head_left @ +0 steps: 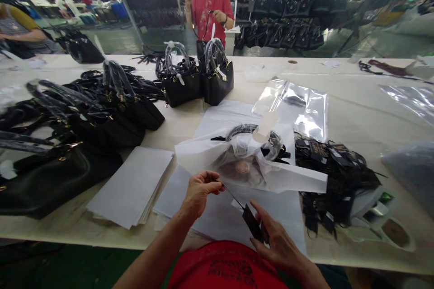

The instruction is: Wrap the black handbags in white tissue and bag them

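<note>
Between my hands a black hang tag (252, 223) is stretched on its thin dark cord. My left hand (200, 192) pinches the cord's far end between thumb and fingers. My right hand (271, 232) has the tag itself between thumb and fingers, low over the table's front edge. Just beyond them sits a handbag (242, 168) wrapped in white tissue paper, its plastic-covered handles (244, 130) sticking up and a round emblem showing through the wrap. It rests on large white paper sheets (217, 212). To its right lies a heap of black tags (334, 167) with cords.
Black handbags (181, 83) stand at the back, more (132, 108) crowd the left. A stack of white paper (132, 185) lies left of my hands. Clear plastic bags (298, 104) and a tape roll (395, 234) are on the right. A person in red (212, 9) stands across the table.
</note>
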Demonstrator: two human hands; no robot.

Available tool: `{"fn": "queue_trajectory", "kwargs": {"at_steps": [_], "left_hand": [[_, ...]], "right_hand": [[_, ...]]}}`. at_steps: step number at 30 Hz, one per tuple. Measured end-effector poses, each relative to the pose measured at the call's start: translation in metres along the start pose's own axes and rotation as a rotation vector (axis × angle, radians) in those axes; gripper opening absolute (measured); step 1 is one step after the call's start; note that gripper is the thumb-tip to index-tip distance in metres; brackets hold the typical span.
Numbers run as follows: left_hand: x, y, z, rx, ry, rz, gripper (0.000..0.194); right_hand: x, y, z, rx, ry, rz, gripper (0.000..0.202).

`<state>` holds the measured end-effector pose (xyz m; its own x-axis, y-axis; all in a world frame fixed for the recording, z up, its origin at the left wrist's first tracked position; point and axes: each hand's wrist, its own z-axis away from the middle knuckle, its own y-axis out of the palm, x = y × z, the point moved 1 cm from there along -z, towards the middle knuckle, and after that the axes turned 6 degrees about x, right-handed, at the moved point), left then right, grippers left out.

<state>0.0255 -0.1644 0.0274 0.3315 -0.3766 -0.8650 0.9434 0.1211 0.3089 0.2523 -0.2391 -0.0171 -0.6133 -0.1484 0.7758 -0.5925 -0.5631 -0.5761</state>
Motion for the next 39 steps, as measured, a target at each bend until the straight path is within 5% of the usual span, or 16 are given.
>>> {"fn": "queue_trajectory", "kwargs": {"at_steps": [16, 29, 36, 39], "left_hand": [[0.004, 0.0, 0.002, 0.047, -0.088, -0.127, 0.033], [0.01, -0.001, 0.001, 0.028, -0.072, -0.068, 0.033], [0.008, 0.006, 0.009, 0.114, -0.057, -0.101, 0.031], [0.007, 0.005, 0.011, 0.118, -0.034, -0.124, 0.029]], "right_hand": [[-0.015, 0.012, -0.009, -0.109, -0.065, 0.075, 0.074], [-0.008, 0.014, -0.011, 0.018, 0.024, 0.033, 0.077], [0.021, 0.01, -0.05, -0.223, -0.171, -0.278, 0.033], [0.036, 0.013, -0.069, -0.193, -0.245, -0.474, 0.025]]}}
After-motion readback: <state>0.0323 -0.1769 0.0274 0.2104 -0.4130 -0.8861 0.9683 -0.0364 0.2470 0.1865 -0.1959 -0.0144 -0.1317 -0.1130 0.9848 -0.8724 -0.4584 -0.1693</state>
